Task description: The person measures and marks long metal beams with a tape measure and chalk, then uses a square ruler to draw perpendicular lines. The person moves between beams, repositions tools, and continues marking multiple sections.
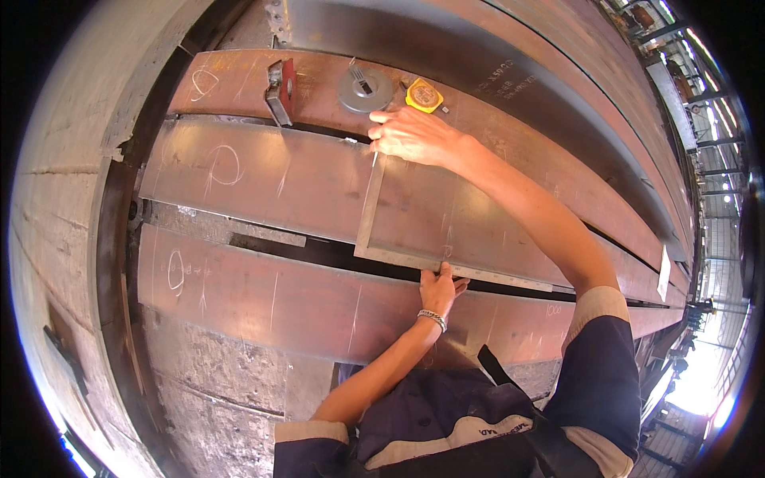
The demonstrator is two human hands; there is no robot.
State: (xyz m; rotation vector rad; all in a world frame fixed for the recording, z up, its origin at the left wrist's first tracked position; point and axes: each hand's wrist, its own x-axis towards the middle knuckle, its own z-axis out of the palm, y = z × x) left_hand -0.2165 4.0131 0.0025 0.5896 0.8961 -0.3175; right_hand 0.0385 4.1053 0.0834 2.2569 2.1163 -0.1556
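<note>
A flat metal L-shaped square [494, 276] lies on the middle steel bar [263, 171], its long leg along the bar's near edge and its other leg across the bar. My left hand [441, 288], with a chain bracelet at the wrist, grips the long leg at that edge. Stretched over the bar, my right hand [414, 135] is closed near the far end of the crosswise leg. A thin pale tip shows under its fingers; what it belongs to is hidden. Just beyond that hand sits a yellow tape measure [424, 95].
On the far steel bar [231, 80] are a grey round disc [366, 89] with a handle and a red-and-grey block-like tool [280, 93]. The near bar [247, 299] carries white chalk marks. Dark gaps part the bars. A large steel beam [510, 68] lies behind.
</note>
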